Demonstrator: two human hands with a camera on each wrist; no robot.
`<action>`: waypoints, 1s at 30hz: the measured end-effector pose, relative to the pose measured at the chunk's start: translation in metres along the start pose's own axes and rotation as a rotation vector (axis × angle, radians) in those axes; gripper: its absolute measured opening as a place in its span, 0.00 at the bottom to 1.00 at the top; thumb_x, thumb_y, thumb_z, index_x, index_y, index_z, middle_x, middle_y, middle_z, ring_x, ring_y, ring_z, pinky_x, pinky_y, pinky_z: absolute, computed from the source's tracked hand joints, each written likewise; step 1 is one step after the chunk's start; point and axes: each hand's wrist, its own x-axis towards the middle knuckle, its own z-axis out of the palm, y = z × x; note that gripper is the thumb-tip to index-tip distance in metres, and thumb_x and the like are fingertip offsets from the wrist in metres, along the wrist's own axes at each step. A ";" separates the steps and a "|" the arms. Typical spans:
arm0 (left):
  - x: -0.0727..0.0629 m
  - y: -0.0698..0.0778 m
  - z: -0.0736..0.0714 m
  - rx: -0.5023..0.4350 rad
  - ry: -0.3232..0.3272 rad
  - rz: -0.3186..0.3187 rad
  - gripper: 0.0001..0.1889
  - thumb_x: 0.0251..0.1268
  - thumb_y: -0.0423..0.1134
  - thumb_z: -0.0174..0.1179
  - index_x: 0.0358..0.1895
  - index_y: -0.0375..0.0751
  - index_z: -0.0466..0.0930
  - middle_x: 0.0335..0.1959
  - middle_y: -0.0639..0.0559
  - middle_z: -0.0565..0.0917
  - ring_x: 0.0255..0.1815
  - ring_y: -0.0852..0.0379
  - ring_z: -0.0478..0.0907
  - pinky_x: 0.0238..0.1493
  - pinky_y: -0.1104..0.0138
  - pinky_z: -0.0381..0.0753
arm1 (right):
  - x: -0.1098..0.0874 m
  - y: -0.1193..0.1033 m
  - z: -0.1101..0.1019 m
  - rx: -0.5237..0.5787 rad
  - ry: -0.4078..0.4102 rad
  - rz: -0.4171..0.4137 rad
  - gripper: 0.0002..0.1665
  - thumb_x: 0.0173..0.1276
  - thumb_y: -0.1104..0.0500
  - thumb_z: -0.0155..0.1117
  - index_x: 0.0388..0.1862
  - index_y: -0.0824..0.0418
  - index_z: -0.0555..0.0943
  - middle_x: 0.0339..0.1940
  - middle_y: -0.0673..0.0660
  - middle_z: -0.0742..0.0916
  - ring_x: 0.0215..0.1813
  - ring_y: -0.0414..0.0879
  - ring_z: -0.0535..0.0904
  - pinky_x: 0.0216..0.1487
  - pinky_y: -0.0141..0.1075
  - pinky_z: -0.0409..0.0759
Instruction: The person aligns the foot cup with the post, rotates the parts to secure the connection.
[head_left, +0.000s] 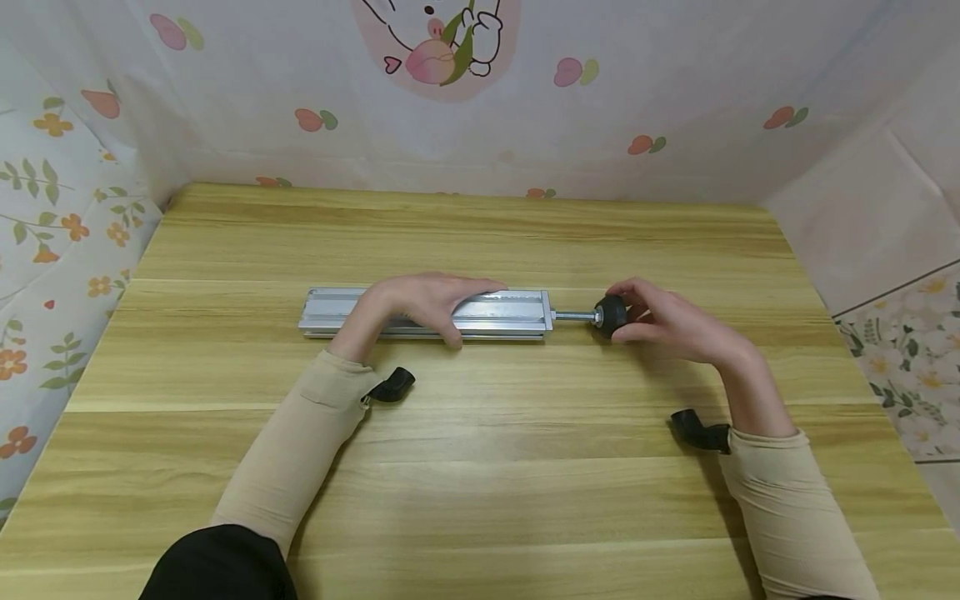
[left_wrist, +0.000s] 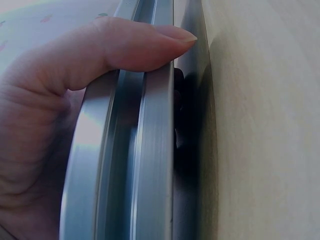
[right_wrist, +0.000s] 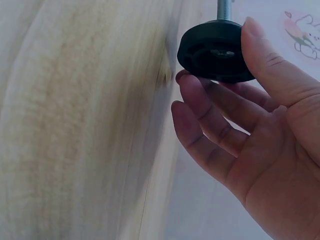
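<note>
A silver aluminium profile [head_left: 498, 312] with long grooves lies crosswise in the middle of the head view. My left hand [head_left: 420, 302] reaches over it and grips it, the thumb across the near grooved side [left_wrist: 155, 150] in the left wrist view. From the end plate [head_left: 547, 311] at its right end sticks out a threaded rod [head_left: 574, 316]. On that rod sits a round black levelling foot [head_left: 613, 315]. My right hand [head_left: 678, 327] pinches the foot by its rim. In the right wrist view, the foot's hollow underside [right_wrist: 220, 57] faces the palm.
The wood-grain table [head_left: 495, 492] spreads around both arms. A patterned cloth [head_left: 480, 133] hangs along its back edge, with a floral one [head_left: 60, 275] on the left. Black camera mounts [head_left: 393, 386] stick out from the beige sleeves [head_left: 300, 450].
</note>
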 end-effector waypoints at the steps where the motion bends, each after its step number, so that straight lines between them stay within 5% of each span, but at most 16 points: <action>1: 0.000 0.000 0.000 0.000 0.001 0.000 0.58 0.46 0.37 0.70 0.84 0.53 0.49 0.81 0.51 0.64 0.63 0.53 0.69 0.67 0.55 0.71 | 0.000 0.000 0.000 -0.009 -0.004 0.003 0.32 0.73 0.53 0.66 0.71 0.62 0.70 0.55 0.60 0.85 0.55 0.51 0.81 0.52 0.29 0.75; 12: 0.000 0.000 0.000 0.029 -0.004 -0.014 0.57 0.47 0.38 0.69 0.84 0.53 0.48 0.81 0.50 0.64 0.64 0.53 0.69 0.69 0.54 0.70 | -0.001 0.000 -0.002 -0.046 -0.029 0.013 0.32 0.78 0.51 0.60 0.75 0.61 0.69 0.59 0.63 0.86 0.61 0.57 0.81 0.61 0.55 0.75; 22: 0.000 0.001 0.000 0.009 -0.004 -0.006 0.57 0.47 0.36 0.69 0.84 0.54 0.49 0.79 0.51 0.66 0.63 0.54 0.69 0.67 0.56 0.70 | 0.000 0.000 -0.002 0.052 -0.023 0.031 0.44 0.67 0.56 0.73 0.78 0.60 0.64 0.74 0.63 0.75 0.62 0.58 0.81 0.61 0.53 0.78; 30: -0.001 0.002 0.000 -0.007 -0.001 0.003 0.57 0.47 0.35 0.69 0.84 0.54 0.49 0.76 0.51 0.69 0.60 0.53 0.70 0.64 0.57 0.71 | 0.004 -0.004 0.006 0.027 0.027 -0.017 0.45 0.58 0.65 0.79 0.71 0.63 0.66 0.69 0.63 0.74 0.55 0.56 0.81 0.55 0.46 0.83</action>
